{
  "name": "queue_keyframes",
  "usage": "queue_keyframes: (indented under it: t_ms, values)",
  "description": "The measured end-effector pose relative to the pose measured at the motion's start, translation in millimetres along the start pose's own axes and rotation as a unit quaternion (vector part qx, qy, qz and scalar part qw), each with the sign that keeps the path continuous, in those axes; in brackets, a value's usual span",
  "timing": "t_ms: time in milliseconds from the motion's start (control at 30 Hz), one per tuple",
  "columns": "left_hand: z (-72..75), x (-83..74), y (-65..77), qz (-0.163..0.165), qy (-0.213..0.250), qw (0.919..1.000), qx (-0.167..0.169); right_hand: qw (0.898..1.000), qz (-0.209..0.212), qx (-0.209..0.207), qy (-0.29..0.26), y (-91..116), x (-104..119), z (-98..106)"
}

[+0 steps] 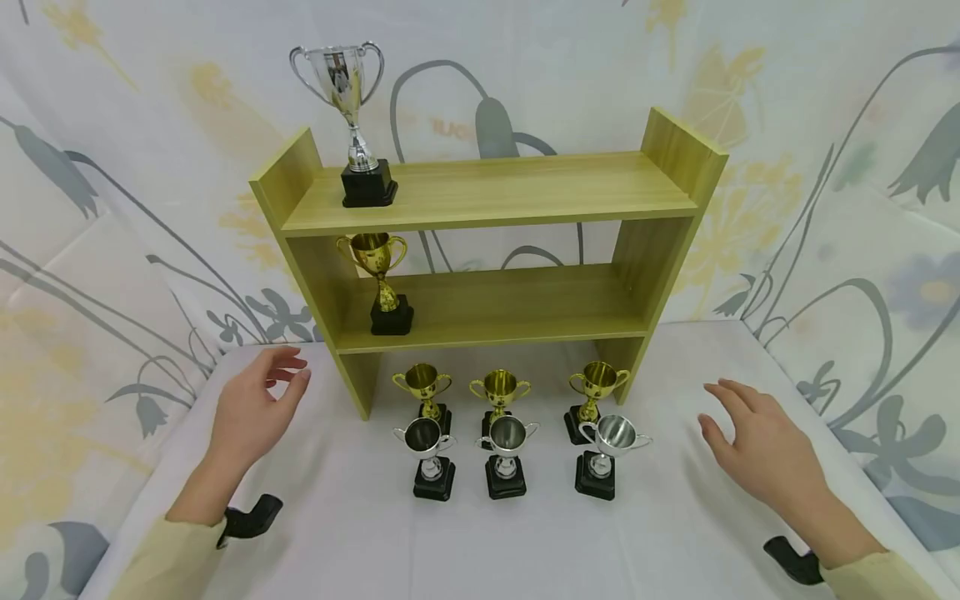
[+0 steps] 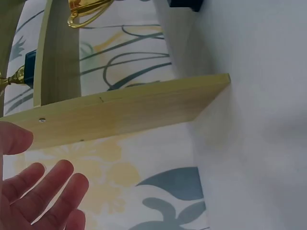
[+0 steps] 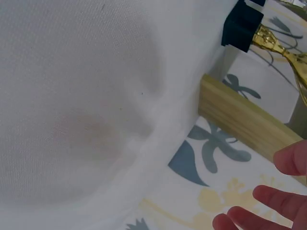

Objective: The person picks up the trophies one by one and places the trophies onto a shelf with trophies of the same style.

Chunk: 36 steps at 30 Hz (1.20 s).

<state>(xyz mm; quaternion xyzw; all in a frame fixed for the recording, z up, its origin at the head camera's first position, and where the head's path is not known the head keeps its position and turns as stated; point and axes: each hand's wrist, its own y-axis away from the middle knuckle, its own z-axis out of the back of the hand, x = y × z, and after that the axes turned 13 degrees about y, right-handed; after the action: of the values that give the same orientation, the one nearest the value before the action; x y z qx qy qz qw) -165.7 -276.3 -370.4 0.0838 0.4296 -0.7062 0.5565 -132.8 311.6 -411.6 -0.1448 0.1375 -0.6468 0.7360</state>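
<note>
My left hand (image 1: 255, 408) hovers over the table left of the wooden shelf, fingers relaxed and holding nothing. On the opposite side, my right hand (image 1: 772, 450) is likewise empty, its fingers loosely spread. A large silver trophy cup (image 1: 347, 92) stands at the left end of the top board. Below it on the middle board is a gold trophy cup (image 1: 381, 267). Between my hands, in front of the shelf, stand three small gold trophies (image 1: 499, 388) in a back row and three small silver trophies (image 1: 507, 442) before them, all on black bases.
The light wooden shelf (image 1: 487, 304) has two boards and raised side panels. It stands on a white-covered table (image 1: 495, 550) near a floral cloth backdrop (image 1: 570, 75), which also rises at both sides. Black straps (image 1: 255, 517) circle the wrists.
</note>
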Motion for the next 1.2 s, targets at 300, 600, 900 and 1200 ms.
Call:
queue_keyframes:
  t_ms: [300, 600, 900, 1200]
  values:
    - [-5.3, -4.6, -9.5, 0.017, 0.042, 0.9989, -0.008, 1.000, 0.011, -0.015, -0.011, 4.5, 7.4, -3.7]
    - [-12.0, -12.0, -19.7, 0.039, 0.117, 0.9920, -0.023, 0.998, 0.022, -0.039, -0.050, 10.4, 21.8, -10.6]
    - [-18.1, -16.6, -25.8, 0.056, 0.137, 0.9886, -0.029, 0.993, 0.009, -0.038, -0.108, 10.0, 32.4, -10.1]
    - [-29.2, -18.3, -30.1, 0.043, 0.132, 0.9894, -0.041, 0.986, 0.046, -0.042, -0.155, 11.6, 44.0, -9.1]
